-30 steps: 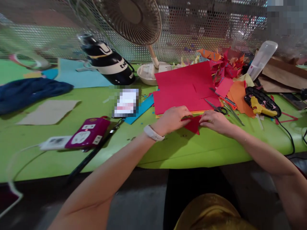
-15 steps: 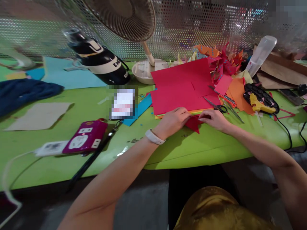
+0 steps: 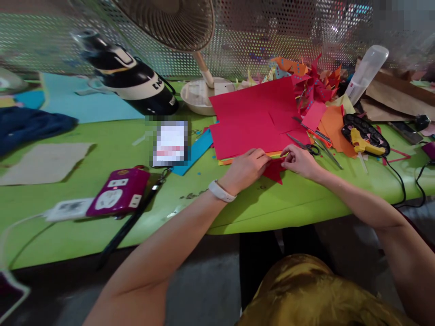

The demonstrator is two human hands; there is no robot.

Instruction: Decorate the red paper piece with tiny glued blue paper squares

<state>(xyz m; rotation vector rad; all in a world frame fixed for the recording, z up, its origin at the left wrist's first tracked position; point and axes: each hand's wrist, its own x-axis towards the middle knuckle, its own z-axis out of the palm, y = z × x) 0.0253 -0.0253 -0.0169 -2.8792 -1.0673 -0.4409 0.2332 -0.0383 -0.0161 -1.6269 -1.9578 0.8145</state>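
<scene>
- Our left hand (image 3: 245, 170) grips a pointed red paper (image 3: 274, 174) over the glossy table (image 3: 251, 210).
- Our right hand (image 3: 302, 163) curls at its edge (whether gripping, we cannot tell).
- Flat red sheets (image 3: 249, 122) lie beyond.

Over my feed I could make out capitals beginning "EN" on the white band (image 3: 136, 93) of the black bottle (image 3: 117, 80) (a third letter was too unclear for me to call). Smaller marks low on that bottle were too tiny to read. In front of the bottle, the phone (image 3: 170, 141) showed a screen blurred into blocks. Nearer my camera and left of the bottle, a white adapter (image 3: 54, 213) bore dark print, illegible to me.
</scene>
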